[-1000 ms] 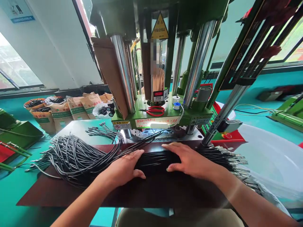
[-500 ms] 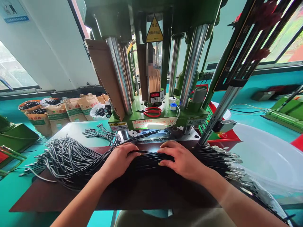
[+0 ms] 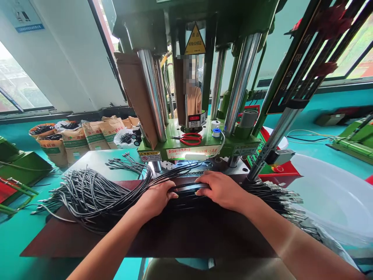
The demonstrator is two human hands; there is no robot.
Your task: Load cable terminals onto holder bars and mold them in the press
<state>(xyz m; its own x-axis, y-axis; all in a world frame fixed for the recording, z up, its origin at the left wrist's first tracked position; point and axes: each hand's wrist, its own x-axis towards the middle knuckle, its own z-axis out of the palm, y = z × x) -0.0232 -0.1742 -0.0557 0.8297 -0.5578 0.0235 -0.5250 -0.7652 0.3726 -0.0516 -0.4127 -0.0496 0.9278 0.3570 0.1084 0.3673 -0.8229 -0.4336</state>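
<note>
A thick bundle of black cables (image 3: 188, 194) lies across the dark brown board (image 3: 180, 233) in front of me. My left hand (image 3: 157, 196) and my right hand (image 3: 221, 188) both rest on top of the bundle near its middle, fingers curled over the far strands and pinching a few of them. Left of my hands the cables fan out into a loose pile (image 3: 87, 192) with metal terminals at their ends. To the right the cable ends with metal terminals (image 3: 279, 194) stick out past the board.
A green vertical press (image 3: 198, 146) with chrome columns stands right behind the board; red scissors (image 3: 190, 137) lie on its base. Paper sacks (image 3: 75, 138) of parts stand at the back left. A clear plastic tub (image 3: 332, 190) sits at the right.
Both hands have slid away from me over the bundle toward the press, and their fingers went from lying flat to curling onto the far strands.
</note>
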